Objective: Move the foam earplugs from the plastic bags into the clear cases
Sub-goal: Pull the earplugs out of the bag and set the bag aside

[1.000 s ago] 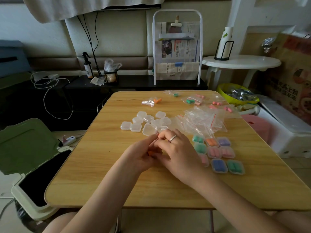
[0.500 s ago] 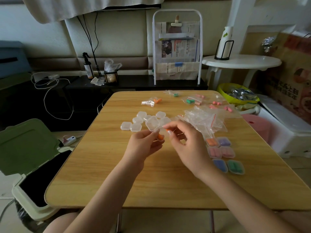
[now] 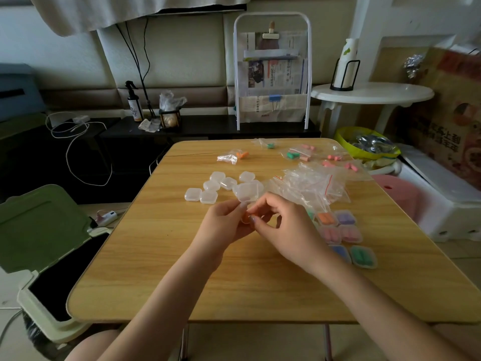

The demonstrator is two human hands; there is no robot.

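My left hand [image 3: 223,226] holds a small clear case [image 3: 247,192] above the wooden table [image 3: 161,269], its lid tipped up. My right hand [image 3: 282,229] meets it, thumb and forefinger pinching an orange foam earplug [image 3: 244,219] at the case's mouth. Several empty clear cases [image 3: 208,192] lie just beyond my hands. To the right sit filled cases [image 3: 343,231] with orange, purple, pink, blue and green earplugs, partly hidden by my right hand. Behind them is a heap of empty plastic bags [image 3: 312,185]. Bags that hold earplugs [image 3: 295,155] lie at the table's far edge.
An open green-lidded bin [image 3: 39,230] stands at the left of the table. A pink stool [image 3: 398,196] and white boxes [image 3: 442,204] are on the right. A white magazine rack [image 3: 272,74] and a round white side table [image 3: 372,93] stand behind.
Both hands lifted off the table and moved slightly away from me. The case, closed in under my hands before, is now held up with its lid open, and the orange earplug shows between my fingers.
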